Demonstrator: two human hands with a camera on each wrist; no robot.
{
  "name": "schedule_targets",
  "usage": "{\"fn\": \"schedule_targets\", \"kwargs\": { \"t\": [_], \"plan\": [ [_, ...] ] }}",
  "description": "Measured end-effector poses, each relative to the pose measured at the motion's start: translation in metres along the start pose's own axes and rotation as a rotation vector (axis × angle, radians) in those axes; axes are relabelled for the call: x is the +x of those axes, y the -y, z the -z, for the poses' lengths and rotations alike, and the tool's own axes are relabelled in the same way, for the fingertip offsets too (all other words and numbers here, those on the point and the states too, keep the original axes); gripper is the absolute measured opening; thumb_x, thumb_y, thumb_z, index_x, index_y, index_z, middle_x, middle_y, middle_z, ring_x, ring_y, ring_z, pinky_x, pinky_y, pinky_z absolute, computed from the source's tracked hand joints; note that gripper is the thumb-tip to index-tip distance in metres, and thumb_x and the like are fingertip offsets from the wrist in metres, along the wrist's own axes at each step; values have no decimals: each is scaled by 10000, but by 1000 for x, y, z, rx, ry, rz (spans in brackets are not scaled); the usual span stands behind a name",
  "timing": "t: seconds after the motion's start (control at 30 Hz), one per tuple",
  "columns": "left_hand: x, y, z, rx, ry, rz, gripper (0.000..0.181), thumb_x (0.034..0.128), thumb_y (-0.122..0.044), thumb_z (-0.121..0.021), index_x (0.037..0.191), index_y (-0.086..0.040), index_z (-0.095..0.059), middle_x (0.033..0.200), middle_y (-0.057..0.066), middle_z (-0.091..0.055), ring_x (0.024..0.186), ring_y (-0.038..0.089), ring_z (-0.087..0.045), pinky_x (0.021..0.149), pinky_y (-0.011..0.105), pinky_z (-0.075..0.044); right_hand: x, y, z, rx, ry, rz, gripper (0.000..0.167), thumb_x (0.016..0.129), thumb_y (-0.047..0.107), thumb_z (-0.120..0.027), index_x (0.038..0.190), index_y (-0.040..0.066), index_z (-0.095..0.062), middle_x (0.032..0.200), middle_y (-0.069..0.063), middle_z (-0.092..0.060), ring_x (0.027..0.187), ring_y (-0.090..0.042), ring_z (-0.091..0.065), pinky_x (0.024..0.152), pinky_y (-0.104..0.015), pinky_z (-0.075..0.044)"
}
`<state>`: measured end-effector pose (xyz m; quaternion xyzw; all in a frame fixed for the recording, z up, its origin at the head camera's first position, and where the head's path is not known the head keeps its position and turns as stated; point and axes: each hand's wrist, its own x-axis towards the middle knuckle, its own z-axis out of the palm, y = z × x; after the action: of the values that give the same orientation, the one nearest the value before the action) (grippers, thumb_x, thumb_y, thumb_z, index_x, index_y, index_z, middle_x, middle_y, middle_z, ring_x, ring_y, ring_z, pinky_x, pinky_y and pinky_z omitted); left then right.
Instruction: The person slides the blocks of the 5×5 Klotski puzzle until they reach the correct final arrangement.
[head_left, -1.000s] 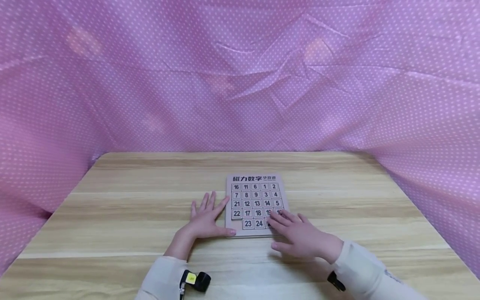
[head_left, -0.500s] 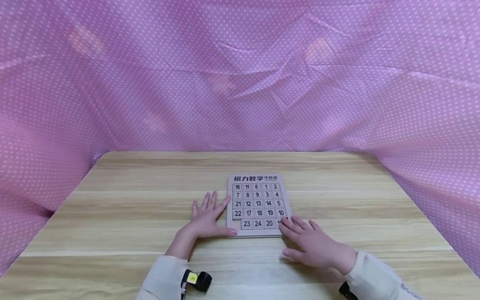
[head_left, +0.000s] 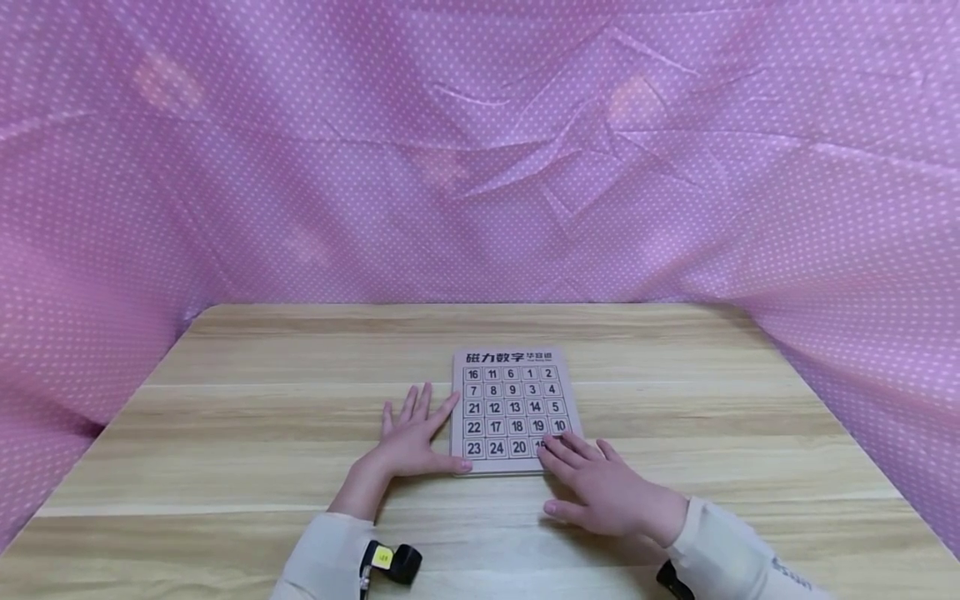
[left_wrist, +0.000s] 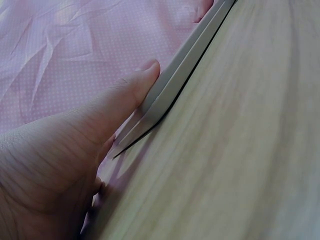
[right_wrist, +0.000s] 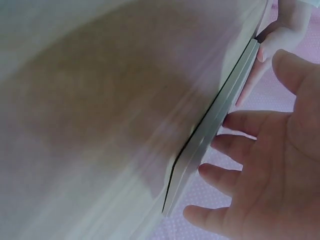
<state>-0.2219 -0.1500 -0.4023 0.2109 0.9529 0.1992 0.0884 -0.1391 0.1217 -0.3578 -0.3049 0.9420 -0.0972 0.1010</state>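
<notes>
A number sliding puzzle (head_left: 510, 467) with a grey frame lies flat on the table in the head view. Spread straight, the left hand (head_left: 412, 446) has its thumb on the frame's near left corner and its index fingertip at the left edge; the left wrist view shows the thumb (left_wrist: 125, 92) lying on the rim. The right hand (head_left: 611, 492) touches the bottom row with extended fingertips, partly covering the tile marked 15 (head_left: 540, 445) and hiding the cell in the right corner. In the right wrist view its fingers (right_wrist: 227, 150) reach over the board's edge.
The wooden table (head_left: 262, 433) extends around the puzzle on every side. Pink dotted cloth (head_left: 480, 167) hangs behind and at both sides. A small camera (head_left: 405, 564) is strapped at the left sleeve.
The right hand first went right, then came back left. The bottom row tiles slid left, so 23 now fills the lower left corner that was vacant. The left hand stayed put.
</notes>
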Motion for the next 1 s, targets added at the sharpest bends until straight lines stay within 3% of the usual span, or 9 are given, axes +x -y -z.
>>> {"fn": "schedule_targets", "kwargs": {
  "t": [0.2, 0.37, 0.53, 0.77, 1.0],
  "plan": [
    [0, 0, 2, -2, 0, 4, 1043, 527, -768, -523, 1382, -301, -150, 1410, 163, 12, 1266, 306, 85, 928, 542, 134, 15, -8, 8, 24, -2, -28, 625, 864, 471, -409, 1331, 65, -321, 1387, -117, -224, 1244, -362, -150, 909, -622, -116],
    [-1, 0, 2, -8, 2, 7, 1039, 529, -762, -530, 1381, -303, -152, 1412, 163, 6, 1267, 306, 81, 931, 539, 130, 41, -23, 11, 13, -54, -117, 643, 856, 465, -434, 1330, 46, -317, 1382, -140, -229, 1234, -381, -166, 909, -621, -127],
    [-1, -1, 3, -16, 4, 1, 1039, 530, -758, -535, 1381, -301, -153, 1411, 164, 13, 1266, 305, 89, 929, 538, 138, 57, -38, 10, 9, -55, -197, 679, 851, 496, -420, 1339, 41, -294, 1387, -148, -212, 1239, -381, -148, 911, -617, -132],
    [0, -1, 3, -10, 6, 2, 1038, 531, -756, -536, 1381, -303, -149, 1410, 160, 23, 1264, 302, 98, 929, 534, 141, 63, -47, 9, 34, -13, -264, 734, 836, 541, -402, 1356, 47, -247, 1406, -130, -162, 1245, -384, -114, 926, -608, -91],
    [-1, -1, 4, -12, 9, 3, 1041, 529, -760, -532, 1381, -300, -149, 1408, 166, 15, 1265, 308, 88, 927, 539, 139, 58, -44, 9, 28, 10, -265, 735, 841, 540, -393, 1364, 53, -219, 1409, -108, -157, 1247, -376, -115, 933, -598, -91]
  ]
}}
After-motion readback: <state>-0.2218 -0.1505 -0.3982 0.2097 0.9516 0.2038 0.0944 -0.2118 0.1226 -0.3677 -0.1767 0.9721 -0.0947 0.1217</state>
